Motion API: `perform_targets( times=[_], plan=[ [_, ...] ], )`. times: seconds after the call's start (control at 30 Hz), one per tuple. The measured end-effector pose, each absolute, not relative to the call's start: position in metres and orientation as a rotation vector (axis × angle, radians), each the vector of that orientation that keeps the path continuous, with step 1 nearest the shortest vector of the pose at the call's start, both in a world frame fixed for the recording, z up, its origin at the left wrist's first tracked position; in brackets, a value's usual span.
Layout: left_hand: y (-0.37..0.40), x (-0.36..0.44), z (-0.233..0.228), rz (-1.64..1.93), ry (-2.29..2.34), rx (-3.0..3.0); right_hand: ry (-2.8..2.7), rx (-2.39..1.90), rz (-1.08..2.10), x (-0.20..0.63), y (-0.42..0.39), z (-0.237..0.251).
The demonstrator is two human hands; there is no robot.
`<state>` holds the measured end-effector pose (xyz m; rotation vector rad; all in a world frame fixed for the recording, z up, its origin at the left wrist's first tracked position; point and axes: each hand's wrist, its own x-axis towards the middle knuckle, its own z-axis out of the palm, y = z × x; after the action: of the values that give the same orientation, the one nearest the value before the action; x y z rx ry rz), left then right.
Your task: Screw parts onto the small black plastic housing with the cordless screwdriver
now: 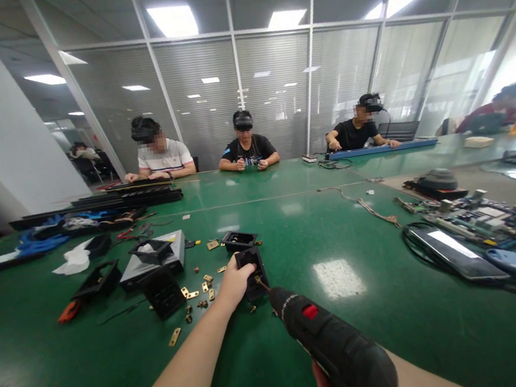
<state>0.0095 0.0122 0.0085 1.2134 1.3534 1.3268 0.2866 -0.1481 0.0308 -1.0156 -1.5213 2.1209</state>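
My left hand (pixel 234 281) is closed on a small black plastic housing (pixel 256 259), with its thumb pressed inside it. Under the body of a black cordless drill (pixel 336 342), my right hand (pixel 324 384) is wrapped round the grip, mostly hidden. The drill's thin bit (pixel 263 284) points into the housing near my left thumb, at a small brass-coloured part. Whether the bit touches that part, I cannot tell. Just behind stands another black housing (pixel 240 241). Several brass plates (pixel 175 337) and small screws (pixel 188 318) lie scattered left of my left hand.
On the left are a black panel (pixel 162 293), a silver box (pixel 177 250) bearing a black frame, and an orange-handled tool (pixel 69 311). Circuit boards (pixel 486 216), a black device (pixel 456 252) and cables lie right. Several people sit across the green table (pixel 285 215).
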Motion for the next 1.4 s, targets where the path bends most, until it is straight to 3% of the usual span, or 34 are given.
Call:
perform_targets(
  times=[0.27, 0.6, 1.4],
  plan=[
    [0.011, 0.008, 0.008, 1.322, 1.366, 1.252, -1.472, -1.101, 2.102, 0.264, -0.138, 0.007],
    [0.010, 0.007, 0.008, 1.344, 1.381, 1.257, -1.619, -1.027, 2.035, 0.308, -0.158, 0.035],
    [0.009, 0.009, 0.004, 1.344, 1.437, 1.260, -1.755, -1.080, 1.798, 0.288, -0.165, 0.055]
  ],
)
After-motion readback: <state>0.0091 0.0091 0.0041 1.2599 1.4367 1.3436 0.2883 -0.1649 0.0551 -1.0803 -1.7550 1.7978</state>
